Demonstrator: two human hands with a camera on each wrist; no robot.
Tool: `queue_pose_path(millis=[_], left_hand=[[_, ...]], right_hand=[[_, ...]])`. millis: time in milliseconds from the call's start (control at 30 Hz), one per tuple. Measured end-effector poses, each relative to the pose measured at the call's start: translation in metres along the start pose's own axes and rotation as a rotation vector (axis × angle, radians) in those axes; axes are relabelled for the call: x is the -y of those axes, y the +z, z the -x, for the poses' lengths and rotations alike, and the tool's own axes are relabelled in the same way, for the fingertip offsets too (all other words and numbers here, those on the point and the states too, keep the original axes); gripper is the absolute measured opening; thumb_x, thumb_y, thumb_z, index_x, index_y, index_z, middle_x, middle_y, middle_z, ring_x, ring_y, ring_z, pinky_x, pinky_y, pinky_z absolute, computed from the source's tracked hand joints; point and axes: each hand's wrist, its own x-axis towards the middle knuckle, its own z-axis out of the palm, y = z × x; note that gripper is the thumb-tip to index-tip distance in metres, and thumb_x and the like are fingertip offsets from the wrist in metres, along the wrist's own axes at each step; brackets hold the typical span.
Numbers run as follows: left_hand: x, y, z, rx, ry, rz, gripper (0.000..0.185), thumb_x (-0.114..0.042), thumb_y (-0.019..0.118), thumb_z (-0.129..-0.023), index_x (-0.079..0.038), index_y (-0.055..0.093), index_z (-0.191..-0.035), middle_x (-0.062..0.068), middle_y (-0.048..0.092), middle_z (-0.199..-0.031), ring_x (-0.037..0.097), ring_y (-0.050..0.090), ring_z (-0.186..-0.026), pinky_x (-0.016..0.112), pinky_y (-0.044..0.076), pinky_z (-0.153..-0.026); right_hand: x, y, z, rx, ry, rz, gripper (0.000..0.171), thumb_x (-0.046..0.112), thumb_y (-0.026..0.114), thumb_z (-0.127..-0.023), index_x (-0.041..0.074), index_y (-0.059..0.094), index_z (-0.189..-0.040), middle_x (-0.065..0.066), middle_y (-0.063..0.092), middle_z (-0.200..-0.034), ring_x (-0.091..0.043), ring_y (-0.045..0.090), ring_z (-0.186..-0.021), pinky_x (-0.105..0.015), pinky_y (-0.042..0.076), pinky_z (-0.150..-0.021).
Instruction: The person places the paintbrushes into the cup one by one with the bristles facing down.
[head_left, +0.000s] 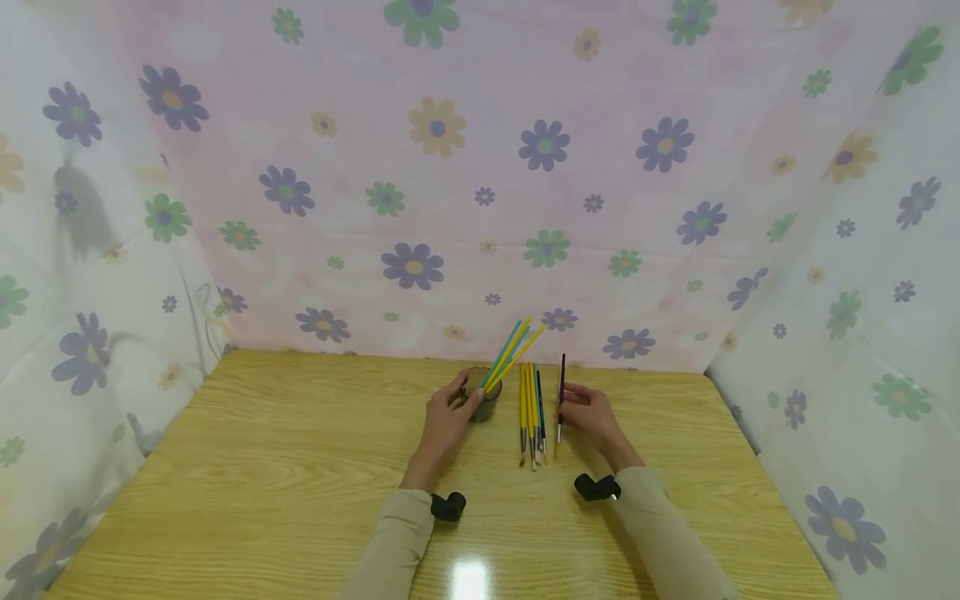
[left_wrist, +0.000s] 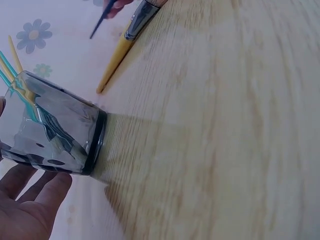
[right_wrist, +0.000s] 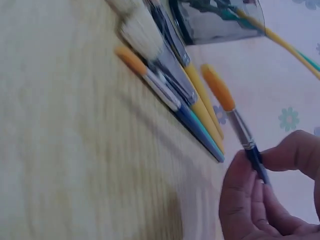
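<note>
A small clear glass cup stands on the wooden table and holds several yellow and teal brushes. My left hand grips the cup from its left side. Beside the cup lies a row of several yellow and blue brushes. My right hand pinches a dark blue brush with an orange tip, held just above the table to the right of the row.
Flowered cloth walls the table at the back and on both sides. Bare wood lies to the left and in front of my hands. Black wrist cameras sit on both sleeves.
</note>
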Motion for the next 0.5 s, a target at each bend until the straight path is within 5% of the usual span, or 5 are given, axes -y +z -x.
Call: queue_pose_path(millis=[267, 500], left_hand=[[-0.002, 0.000, 0.000, 0.000, 0.012, -0.002, 0.058, -0.022, 0.067, -0.101, -0.008, 0.045, -0.153, 0.023, 0.045, -0.154, 0.042, 0.046, -0.140, 0.054, 0.045, -0.111], [-0.005, 0.000, 0.002, -0.003, 0.006, -0.010, 0.058, -0.023, 0.067, -0.101, -0.007, 0.045, -0.153, 0.023, 0.046, -0.154, 0.042, 0.046, -0.140, 0.052, 0.046, -0.110]], right_hand=[[0.004, 0.012, 0.010, -0.072, -0.063, -0.161, 0.056, -0.008, 0.059, -0.096, -0.006, 0.043, -0.150, -0.033, 0.048, -0.145, -0.019, 0.070, -0.101, -0.020, 0.059, -0.077], [0.009, 0.025, 0.018, -0.111, -0.132, -0.276, 0.051, -0.014, 0.058, -0.093, -0.004, 0.050, -0.142, -0.025, 0.054, -0.131, -0.017, 0.069, -0.093, -0.025, 0.061, -0.075]])
